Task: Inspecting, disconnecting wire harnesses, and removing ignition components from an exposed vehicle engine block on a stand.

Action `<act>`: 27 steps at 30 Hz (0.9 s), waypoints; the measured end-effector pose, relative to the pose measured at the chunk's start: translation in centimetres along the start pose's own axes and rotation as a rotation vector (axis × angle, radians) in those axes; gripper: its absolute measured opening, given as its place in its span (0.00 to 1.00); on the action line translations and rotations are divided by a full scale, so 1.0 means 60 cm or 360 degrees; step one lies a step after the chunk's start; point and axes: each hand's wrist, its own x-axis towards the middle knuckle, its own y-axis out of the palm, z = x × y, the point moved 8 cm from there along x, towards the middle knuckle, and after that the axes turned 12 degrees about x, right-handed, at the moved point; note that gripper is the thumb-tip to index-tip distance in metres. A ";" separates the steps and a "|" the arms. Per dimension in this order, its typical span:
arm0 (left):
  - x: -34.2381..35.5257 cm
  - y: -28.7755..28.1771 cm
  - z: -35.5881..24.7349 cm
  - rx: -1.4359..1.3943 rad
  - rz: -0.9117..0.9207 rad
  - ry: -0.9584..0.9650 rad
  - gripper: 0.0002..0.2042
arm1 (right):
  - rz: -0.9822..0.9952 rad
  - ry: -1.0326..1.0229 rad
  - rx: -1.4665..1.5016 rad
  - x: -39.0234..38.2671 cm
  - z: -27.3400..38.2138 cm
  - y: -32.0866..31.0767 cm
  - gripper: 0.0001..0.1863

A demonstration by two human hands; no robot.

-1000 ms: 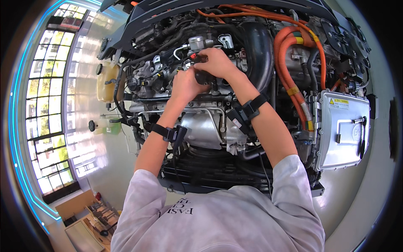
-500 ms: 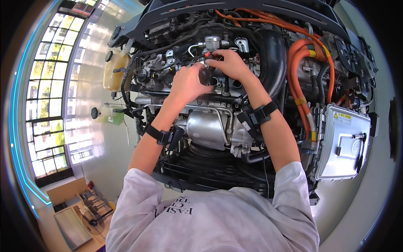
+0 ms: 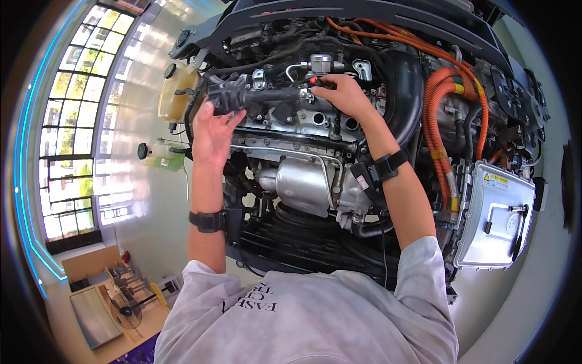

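Observation:
My left hand (image 3: 213, 134) is closed on a black ignition coil (image 3: 270, 96), its thick head at my fingers and its long stem pointing right. The coil is held nearly level above the engine (image 3: 285, 128). Over the engine's middle, my right hand (image 3: 347, 97) has thumb and forefinger close together at a small connector with a red tab (image 3: 313, 80). A dark cable runs left from that connector. Just below the right hand an open round hole (image 3: 318, 118) shows in the engine top. Part of my left fingers is hidden behind the coil head.
Thick orange cables (image 3: 431, 115) and a curved black hose (image 3: 405, 91) lie right of my right arm. A silver box (image 3: 494, 218) stands further right. Yellowish (image 3: 177, 94) and green (image 3: 163, 156) fluid tanks are at the left. A silver heat shield (image 3: 303, 185) sits nearer me.
My left hand has moved left from the engine's middle and now holds the ignition coil clear of it, uncovering the round hole. My right hand stays by the red-tabbed connector. The view has shifted slightly.

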 end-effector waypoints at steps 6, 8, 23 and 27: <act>0.021 -0.055 0.038 -0.0694 -0.0193 0.0008 0.28 | -0.0017 -0.0108 -0.0044 -0.013 0.019 -0.008 0.24; 0.020 -0.053 0.033 0.0131 -0.0175 0.0021 0.27 | -0.0033 -0.0119 -0.0074 -0.015 0.026 -0.007 0.23; 0.022 0.165 0.050 0.2605 0.0646 0.0890 0.26 | 0.0377 -0.0444 -0.0286 -0.026 0.034 0.032 0.17; 0.019 0.165 0.053 0.2602 0.0639 0.0882 0.26 | 0.0390 -0.0425 -0.0295 -0.027 0.034 0.032 0.17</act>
